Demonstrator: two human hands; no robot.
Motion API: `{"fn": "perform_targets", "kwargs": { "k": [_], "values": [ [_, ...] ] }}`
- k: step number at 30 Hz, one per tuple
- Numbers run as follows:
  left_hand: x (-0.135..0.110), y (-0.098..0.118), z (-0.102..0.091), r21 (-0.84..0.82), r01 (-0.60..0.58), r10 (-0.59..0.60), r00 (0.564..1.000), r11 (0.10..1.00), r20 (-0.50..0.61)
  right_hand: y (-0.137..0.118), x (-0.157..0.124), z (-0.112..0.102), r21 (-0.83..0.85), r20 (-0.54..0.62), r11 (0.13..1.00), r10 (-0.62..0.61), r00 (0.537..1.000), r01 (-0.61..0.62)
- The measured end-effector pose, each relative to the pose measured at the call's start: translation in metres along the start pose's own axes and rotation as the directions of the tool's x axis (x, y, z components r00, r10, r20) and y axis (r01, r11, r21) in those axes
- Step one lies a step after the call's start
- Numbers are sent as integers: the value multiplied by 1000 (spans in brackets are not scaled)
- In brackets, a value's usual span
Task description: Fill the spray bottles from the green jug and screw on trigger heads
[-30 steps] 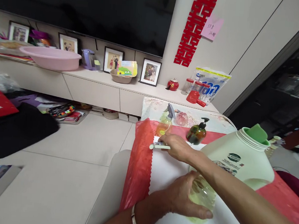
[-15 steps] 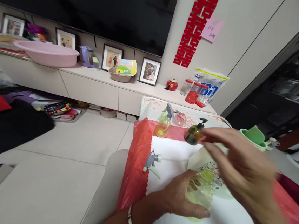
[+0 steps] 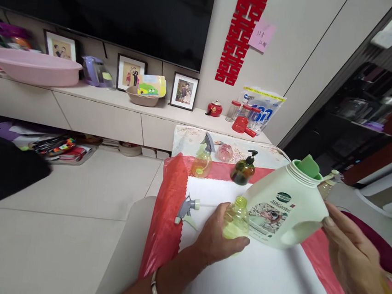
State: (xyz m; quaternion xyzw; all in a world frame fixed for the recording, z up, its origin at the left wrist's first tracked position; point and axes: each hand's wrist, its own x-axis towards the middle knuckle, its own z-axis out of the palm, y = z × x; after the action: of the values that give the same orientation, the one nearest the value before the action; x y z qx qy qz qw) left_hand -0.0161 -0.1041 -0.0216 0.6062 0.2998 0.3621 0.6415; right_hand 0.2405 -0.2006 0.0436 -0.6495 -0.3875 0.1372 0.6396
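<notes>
My left hand (image 3: 213,236) is wrapped around a small yellow-tinted clear bottle (image 3: 238,220), its neck uncovered and pale liquid inside. Fingers stretched out, my right hand (image 3: 354,254) is at the handle side of a pale green detergent jug (image 3: 280,206). Its fingertips meet the jug's edge; whether they press on it I cannot tell. The jug's mouth is uncapped, with a green spout (image 3: 308,167) standing in it. A grey spray trigger head (image 3: 187,208) lies on the white table mat (image 3: 255,282), left of the small bottle.
Behind the mat stand an orange-tinted spray bottle (image 3: 202,162), a pink glass-like piece (image 3: 224,153) and a dark green pump bottle (image 3: 244,170). Another pump bottle (image 3: 325,187) is partly hidden behind the jug. A red plastic cover (image 3: 165,209) hangs at the table's left edge.
My right hand has moved from above the small bottle to the jug's handle side, uncovering the jug. The view has shifted right; my left hand still holds the small bottle.
</notes>
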Motion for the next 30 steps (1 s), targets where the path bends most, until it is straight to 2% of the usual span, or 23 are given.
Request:
{"fn": "perform_targets", "kwargs": {
  "k": [2,4,8,12,15,19,23,27,30],
  "values": [
    [0,1,0,7,0,1,999,1000,-38,12,-1,-3,59,100,997,43,994,-49],
    [1,0,0,21,-7,8,998,1000,-66,25,-2,-4,47,114,991,118,986,-124],
    [3,-8,0,46,-13,17,996,999,-90,59,2,-1,38,25,965,260,965,-261],
    [5,-14,2,55,-36,41,994,998,-96,85,11,8,-3,-78,963,268,960,-269],
    [6,-13,2,81,-33,41,995,996,-92,91,18,15,-54,-207,959,263,942,-279],
    [5,-5,0,62,-25,30,997,998,-71,82,18,20,-107,-273,948,261,926,-299],
    [6,-5,0,48,-36,39,998,998,-58,57,9,16,-169,-294,940,239,925,-297],
    [6,-10,0,92,-13,19,998,996,-62,20,-2,-2,-281,-295,909,224,929,-308],
    [5,-10,0,133,27,-18,998,991,-67,-1,-4,-27,-372,-338,868,202,919,-327]
  ]
}}
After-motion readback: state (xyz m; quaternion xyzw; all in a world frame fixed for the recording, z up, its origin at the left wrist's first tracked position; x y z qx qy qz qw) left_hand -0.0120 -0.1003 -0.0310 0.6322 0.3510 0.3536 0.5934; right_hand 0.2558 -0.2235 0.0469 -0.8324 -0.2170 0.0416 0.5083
